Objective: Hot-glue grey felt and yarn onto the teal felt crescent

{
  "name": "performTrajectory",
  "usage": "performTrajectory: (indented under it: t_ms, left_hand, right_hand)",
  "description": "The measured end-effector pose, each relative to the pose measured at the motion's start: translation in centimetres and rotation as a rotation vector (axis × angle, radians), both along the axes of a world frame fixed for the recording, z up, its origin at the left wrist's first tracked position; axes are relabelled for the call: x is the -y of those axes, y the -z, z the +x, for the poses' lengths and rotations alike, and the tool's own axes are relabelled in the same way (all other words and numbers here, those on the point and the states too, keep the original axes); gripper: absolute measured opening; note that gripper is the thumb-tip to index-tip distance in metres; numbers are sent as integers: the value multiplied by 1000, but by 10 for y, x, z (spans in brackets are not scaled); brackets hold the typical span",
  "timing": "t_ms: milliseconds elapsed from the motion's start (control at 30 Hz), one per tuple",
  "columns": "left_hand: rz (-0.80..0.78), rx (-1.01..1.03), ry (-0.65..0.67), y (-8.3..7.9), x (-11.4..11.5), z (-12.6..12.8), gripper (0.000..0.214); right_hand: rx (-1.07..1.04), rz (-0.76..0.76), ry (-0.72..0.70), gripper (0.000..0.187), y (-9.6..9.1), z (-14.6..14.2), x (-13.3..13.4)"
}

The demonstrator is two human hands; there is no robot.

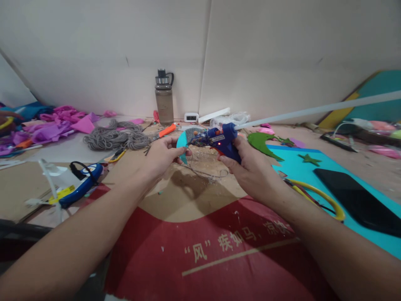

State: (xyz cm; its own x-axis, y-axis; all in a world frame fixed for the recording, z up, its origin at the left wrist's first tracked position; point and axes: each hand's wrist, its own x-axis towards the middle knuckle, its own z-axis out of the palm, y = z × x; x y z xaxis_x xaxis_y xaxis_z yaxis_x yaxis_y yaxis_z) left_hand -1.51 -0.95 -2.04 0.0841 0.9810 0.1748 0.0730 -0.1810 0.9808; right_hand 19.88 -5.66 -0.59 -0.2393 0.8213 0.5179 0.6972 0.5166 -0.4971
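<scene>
My right hand (247,165) is closed round a blue hot glue gun (224,140) whose long clear glue stick (313,110) juts out to the right. The gun's nozzle points left at a small teal felt piece (182,144) with grey yarn stuck along its top. My left hand (161,156) pinches that teal piece by its lower edge. Both hands are raised a little above the brown cardboard work surface (188,196).
A bundle of grey yarn (115,138), an orange cutter (166,131) and a water bottle (164,98) lie behind. At the left are a second blue glue gun (83,184) and pink paper scraps (56,123). To the right: teal sheet (300,167), green felt shape (261,144), yellow-handled scissors (316,196), black phone (354,198).
</scene>
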Motion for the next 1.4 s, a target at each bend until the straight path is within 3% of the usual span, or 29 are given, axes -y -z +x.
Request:
performTrajectory:
  t_ms: [1400]
  left_hand:
    - [34, -100, 8, 1, 2, 1, 15]
  right_hand:
    - [17, 3, 72, 45, -1, 2, 0]
